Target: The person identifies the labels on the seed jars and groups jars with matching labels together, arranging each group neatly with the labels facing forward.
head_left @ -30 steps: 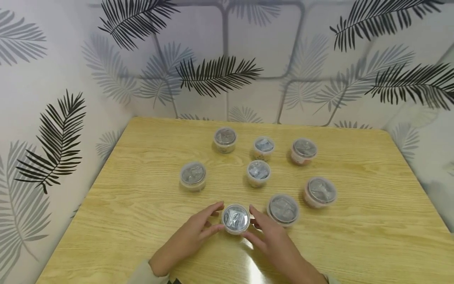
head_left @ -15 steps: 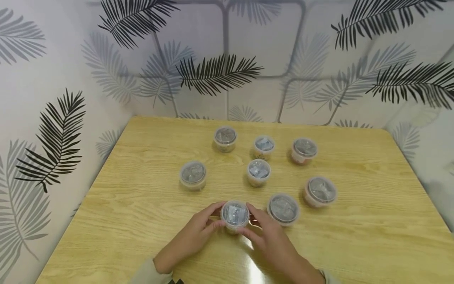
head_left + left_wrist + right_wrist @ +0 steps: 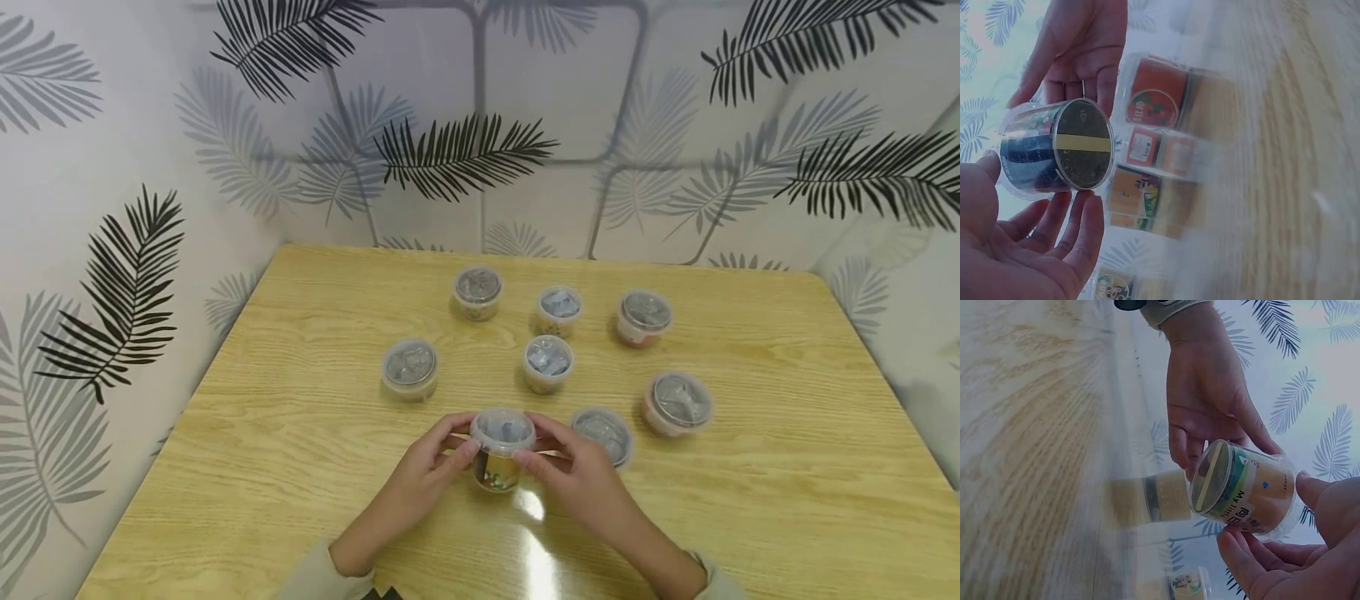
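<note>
Both hands hold a clear plastic tub with a lid and a colourful printed label [image 3: 498,468], one hand on each side of it. My left hand [image 3: 435,462] grips its left side with thumb and fingers; my right hand [image 3: 573,468] grips its right side. In the left wrist view the tub's round base, crossed by a yellow strip [image 3: 1083,143], faces the camera. Greenish and orange label print shows on the tub [image 3: 1250,490] in the right wrist view. The tub is raised off the table and its top tilts away. Just beyond my right hand stands another lidded tub [image 3: 603,433].
Several similar lidded tubs stand spread over the wooden table [image 3: 300,500], among them a left one [image 3: 409,367], a middle one [image 3: 547,362] and a right one [image 3: 677,402]. A leaf-patterned wall covering [image 3: 540,208] rises behind the table's far edge.
The tub has come up from the table and tipped, so its printed side now faces the head camera. The fingers of both hands have closed in on it.
</note>
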A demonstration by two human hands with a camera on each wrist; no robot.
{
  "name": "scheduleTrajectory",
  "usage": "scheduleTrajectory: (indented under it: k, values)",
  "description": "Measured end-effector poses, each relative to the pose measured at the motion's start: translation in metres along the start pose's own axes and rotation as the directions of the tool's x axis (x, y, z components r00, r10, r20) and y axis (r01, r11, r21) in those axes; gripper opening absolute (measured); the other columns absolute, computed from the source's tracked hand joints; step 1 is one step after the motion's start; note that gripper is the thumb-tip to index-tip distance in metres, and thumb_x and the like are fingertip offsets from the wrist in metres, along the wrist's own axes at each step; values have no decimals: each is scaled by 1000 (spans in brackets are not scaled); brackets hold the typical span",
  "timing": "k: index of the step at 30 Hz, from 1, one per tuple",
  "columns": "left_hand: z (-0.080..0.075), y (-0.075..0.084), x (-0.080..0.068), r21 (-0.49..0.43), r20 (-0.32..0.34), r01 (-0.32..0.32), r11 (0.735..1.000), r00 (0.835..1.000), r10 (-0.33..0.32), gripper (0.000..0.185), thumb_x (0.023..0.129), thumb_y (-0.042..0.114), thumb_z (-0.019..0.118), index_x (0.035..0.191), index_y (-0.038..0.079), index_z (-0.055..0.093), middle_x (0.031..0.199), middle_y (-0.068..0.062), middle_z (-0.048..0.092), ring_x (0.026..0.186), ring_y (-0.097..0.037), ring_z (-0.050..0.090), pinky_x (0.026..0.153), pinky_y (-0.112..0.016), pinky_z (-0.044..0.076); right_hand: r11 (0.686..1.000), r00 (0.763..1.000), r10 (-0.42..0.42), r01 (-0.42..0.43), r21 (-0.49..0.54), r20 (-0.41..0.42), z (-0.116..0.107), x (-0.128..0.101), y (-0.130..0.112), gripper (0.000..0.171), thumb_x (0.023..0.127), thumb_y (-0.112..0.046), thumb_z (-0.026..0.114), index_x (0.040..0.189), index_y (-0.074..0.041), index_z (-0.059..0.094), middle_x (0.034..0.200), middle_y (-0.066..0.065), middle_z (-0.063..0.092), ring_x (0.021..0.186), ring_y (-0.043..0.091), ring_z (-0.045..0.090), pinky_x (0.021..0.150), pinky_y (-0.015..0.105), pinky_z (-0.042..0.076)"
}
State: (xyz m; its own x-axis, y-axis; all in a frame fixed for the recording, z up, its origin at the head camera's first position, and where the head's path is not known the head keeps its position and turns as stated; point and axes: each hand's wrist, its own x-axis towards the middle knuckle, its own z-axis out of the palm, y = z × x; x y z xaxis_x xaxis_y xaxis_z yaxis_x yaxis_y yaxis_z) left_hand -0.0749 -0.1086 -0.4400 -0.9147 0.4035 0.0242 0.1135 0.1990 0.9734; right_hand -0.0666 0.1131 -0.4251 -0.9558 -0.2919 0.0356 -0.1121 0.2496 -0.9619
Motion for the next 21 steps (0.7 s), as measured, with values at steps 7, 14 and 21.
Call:
scheduleTrajectory:
  k: [7,14,21]
  values:
    - [4,-3,1,-120,4,-8,993,1000,8,35,99,20,46,130,4,42,124,-13,49,105,-24,55,85,-32,50,998,999,36,-37,47,7,-2,0,-3,49,88,-25,66,130,-5,51,112,9,59,101,21,59,81,26,51]
    - [8,-4,2,-148,-1,2,989,1000,-2,35,100,19,43,132,2,38,127,-16,48,111,-27,53,89,-31,48,997,999,27,-29,68,21,-1,-1,-4,46,90,-23,63,130,-4,50,113,12,58,101,23,58,83,26,51]
    - [11,-2,1,-197,13,6,980,1000,-4,37,101,19,40,135,4,35,135,-13,45,123,-24,44,100,-32,39,991,997,49,-56,122,63,-2,-1,-3,45,93,-21,59,133,-3,46,117,15,54,103,26,57,83,28,51]
